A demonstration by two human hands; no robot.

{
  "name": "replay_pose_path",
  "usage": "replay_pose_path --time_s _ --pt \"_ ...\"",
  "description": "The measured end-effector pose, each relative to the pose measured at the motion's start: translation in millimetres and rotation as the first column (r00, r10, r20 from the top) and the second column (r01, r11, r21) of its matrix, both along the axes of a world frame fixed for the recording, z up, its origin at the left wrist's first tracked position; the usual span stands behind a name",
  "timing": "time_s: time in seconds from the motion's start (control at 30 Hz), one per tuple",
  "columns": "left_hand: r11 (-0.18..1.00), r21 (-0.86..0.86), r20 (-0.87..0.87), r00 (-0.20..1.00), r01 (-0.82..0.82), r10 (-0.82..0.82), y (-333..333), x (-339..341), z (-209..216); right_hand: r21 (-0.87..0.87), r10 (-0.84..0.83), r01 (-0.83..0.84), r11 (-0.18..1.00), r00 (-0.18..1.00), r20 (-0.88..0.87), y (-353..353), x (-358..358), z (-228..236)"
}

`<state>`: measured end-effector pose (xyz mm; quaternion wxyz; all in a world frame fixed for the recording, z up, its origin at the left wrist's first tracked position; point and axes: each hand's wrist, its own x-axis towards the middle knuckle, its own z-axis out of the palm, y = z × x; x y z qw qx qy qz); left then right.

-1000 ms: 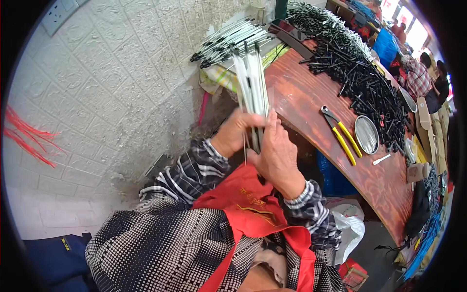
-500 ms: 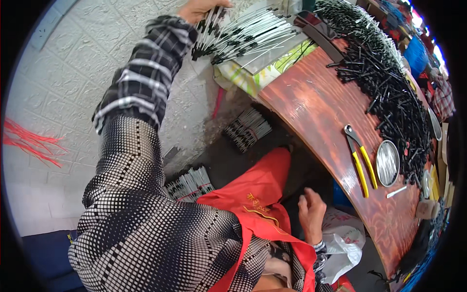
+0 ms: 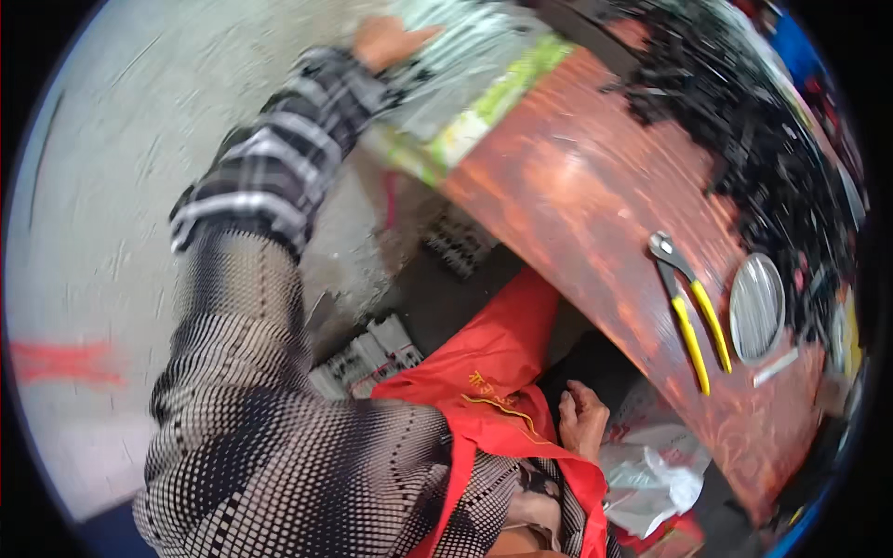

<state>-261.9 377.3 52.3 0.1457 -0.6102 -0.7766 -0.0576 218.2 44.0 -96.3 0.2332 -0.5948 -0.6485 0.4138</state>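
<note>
My left hand (image 3: 391, 42) reaches to the top of the view, over the near edge of a heap of thin white rods (image 3: 470, 42) with black parts. Motion blurs its fingers, so whether it grips any rods is unclear. Down by my red apron (image 3: 488, 367), my right hand (image 3: 584, 418) has loosely bent fingers, slightly apart, and nothing visible in them. It hangs beside the wooden table (image 3: 595, 242), above a crumpled white plastic bag (image 3: 656, 488).
Yellow-handled pliers (image 3: 688, 312), a round metal dish (image 3: 755, 307) of thin pale pieces and a small white stick (image 3: 776, 367) lie on the table. Black tubular parts (image 3: 744, 158) pile along its far side. Bundled rods (image 3: 367, 358) stand below; red strands (image 3: 65, 363) show at left.
The view has shifted and blurred. Rods that hung from my left hand now appear lower, against the heap. My right hand has sunk slightly and moved a little left in view.
</note>
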Motion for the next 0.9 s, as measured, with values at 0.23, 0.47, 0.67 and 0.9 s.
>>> replay_pose_path --time_s 0.23,0.47,0.67,0.9 --pt "0.995 -0.087 0.196 0.978 -0.047 0.063 13.4 -58.6 -10.9 0.192 -0.038 0.026 0.981 0.998 0.057 4.8 25.8 28.5" --pt "0.993 -0.010 0.394 0.913 0.118 -0.104 40.6 -121.5 3.8 0.401 -0.136 0.056 0.914 0.976 0.173 0.2 103.9 103.6" --pt "0.967 -0.087 0.177 0.952 -0.239 0.251 20.1 -91.6 42.6 0.394 -0.385 0.286 0.874 0.901 0.200 -44.1 149.1 155.1" --pt "0.804 0.581 0.703 0.417 0.129 -0.575 -109.5 97.1 38.9 0.126 -0.555 0.558 0.820 0.722 0.413 -137.0 198.7 116.3"
